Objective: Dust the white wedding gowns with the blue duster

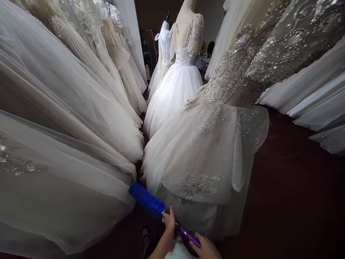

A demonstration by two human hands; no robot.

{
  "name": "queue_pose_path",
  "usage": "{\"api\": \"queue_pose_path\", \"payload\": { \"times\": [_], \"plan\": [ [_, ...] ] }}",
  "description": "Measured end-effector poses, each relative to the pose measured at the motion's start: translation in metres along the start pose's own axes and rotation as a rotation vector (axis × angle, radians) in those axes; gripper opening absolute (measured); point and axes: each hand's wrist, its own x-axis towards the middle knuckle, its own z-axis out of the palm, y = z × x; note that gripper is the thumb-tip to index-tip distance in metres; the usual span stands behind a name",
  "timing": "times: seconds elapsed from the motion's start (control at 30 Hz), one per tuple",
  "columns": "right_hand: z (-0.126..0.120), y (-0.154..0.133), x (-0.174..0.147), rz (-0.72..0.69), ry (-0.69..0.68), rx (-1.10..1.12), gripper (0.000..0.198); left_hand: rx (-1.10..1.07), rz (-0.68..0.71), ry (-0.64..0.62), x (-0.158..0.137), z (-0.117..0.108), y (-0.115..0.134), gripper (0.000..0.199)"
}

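A duster with a fluffy blue head (147, 200) and a purple handle (188, 236) lies slantwise across the lower middle of the head view. My right hand (205, 247) is closed around the end of the handle. At the base of the blue head is my left hand (169, 219), its thumb raised and its other fingers curled against the duster. The far tip of the head reaches the hem of a white tulle gown (107, 180) on the left. Just beyond my hands spreads the hem of a sparkling beaded gown (199, 162).
More gowns (107, 54) hang in a row on the left, and others (320, 93) on the right. Ahead, a white dress (175, 90) stands on a mannequin, with another mannequin (163, 43) behind. Dark red floor (293, 194) shows at right. A shoe (145, 237) is below.
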Motion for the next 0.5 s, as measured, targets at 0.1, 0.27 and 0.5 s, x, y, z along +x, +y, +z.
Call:
{"api": "queue_pose_path", "payload": {
  "times": [0.1, 0.27, 0.5],
  "plan": [
    [-0.039, -0.021, -0.006, -0.121, 0.015, 0.101, 0.034, -0.032, 0.425, 0.048, -0.043, 0.015, 0.029, 0.067],
    [-0.049, -0.062, -0.003, -0.281, 0.242, 0.353, 0.041, -0.135, 0.851, -0.055, -0.085, 0.003, 0.113, 0.065],
    [-0.022, -0.049, 0.031, -0.09, 0.215, 0.133, 0.057, -0.2, 0.45, -0.496, -0.039, 0.036, 0.118, 0.036]
  ]
}}
